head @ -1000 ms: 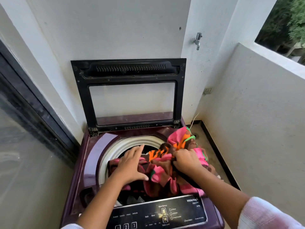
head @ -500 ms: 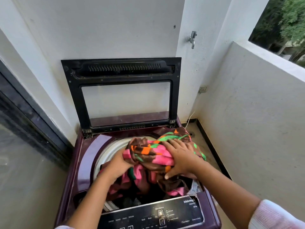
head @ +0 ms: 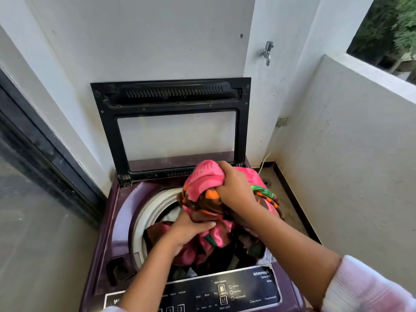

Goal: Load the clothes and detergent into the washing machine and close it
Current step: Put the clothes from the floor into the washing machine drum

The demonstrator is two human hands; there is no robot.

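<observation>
The washing machine (head: 117,221) fills the lower centre of the frame with its lid (head: 171,124) propped upright against the wall, leaving the drum open for loading. The patterned cloth (head: 202,194) is bunched over the drum's right side, half in. The right hand (head: 236,192), earlier flat on it, now fists its top; the left hand (head: 191,230) seems to pinch a lower fold.

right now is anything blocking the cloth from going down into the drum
Nothing visible does. The lid stands open and the cloth, in the grip of both hands, hangs over the drum, which already holds clothes.
</observation>
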